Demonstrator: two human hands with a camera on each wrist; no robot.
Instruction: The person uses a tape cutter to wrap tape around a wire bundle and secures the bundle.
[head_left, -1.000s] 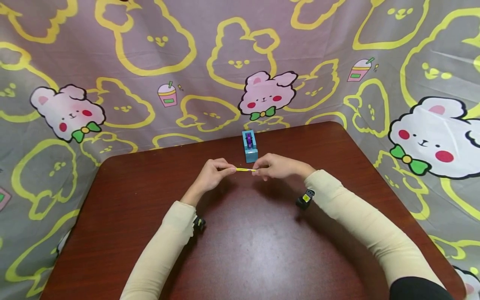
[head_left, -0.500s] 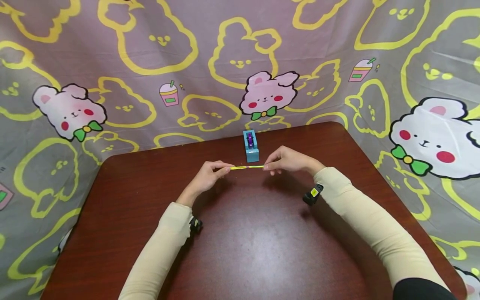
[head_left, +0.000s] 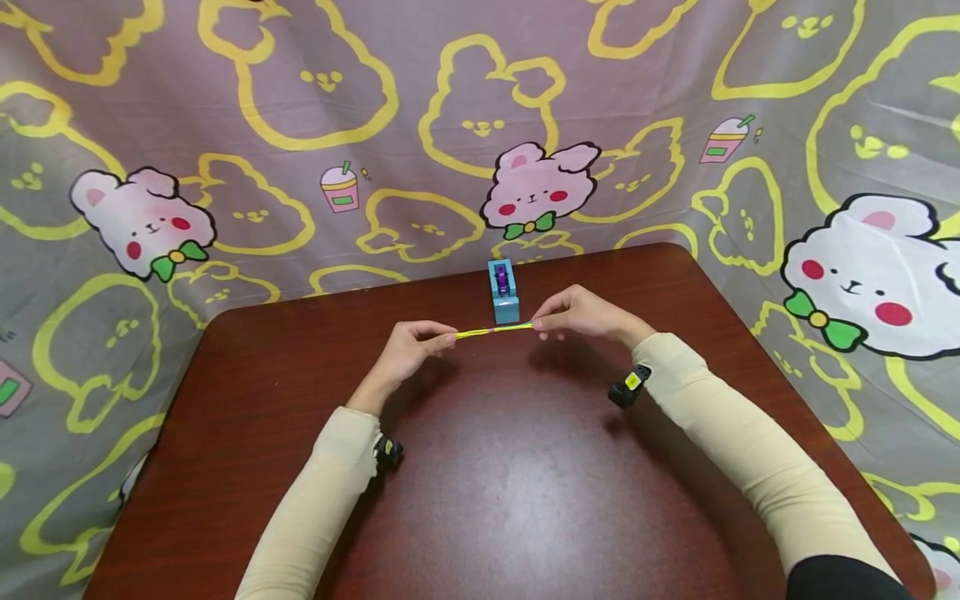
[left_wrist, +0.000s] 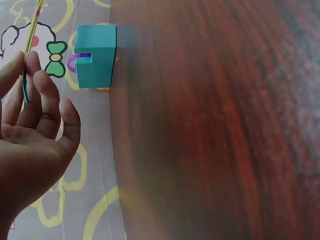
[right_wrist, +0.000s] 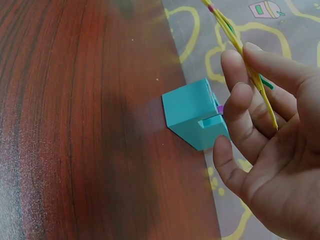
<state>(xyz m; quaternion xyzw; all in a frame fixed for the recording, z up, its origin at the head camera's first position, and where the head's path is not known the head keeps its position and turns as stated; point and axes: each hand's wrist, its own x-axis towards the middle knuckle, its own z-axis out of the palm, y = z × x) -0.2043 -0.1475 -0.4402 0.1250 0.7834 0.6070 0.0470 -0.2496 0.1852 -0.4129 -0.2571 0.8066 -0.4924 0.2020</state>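
A thin bundle of yellow and green wires (head_left: 492, 331) is stretched between both hands, above the table, with a small purple band near its middle. My left hand (head_left: 401, 354) pinches its left end between thumb and fingertips; in the left wrist view a green tip (left_wrist: 25, 90) pokes out below the pinch. The right end is pinched by my right hand (head_left: 588, 317), slightly higher than the left. Yellow and green ends of the wires (right_wrist: 257, 80) stick out past the thumb there. Just behind the wires stands a blue tape dispenser (head_left: 506, 311) with a purple tape roll (head_left: 501, 279).
The dark reddish-brown table (head_left: 525, 483) reaches back to a patterned cloth (head_left: 405, 108) hanging behind and at both sides. Black wrist cameras (head_left: 630, 387) are strapped at both wrists, below the pale sleeves.
Both hands have drawn apart, the right one up and rightward, the left one a little leftward. More of the wires now shows between them. The dispenser has stayed in place.
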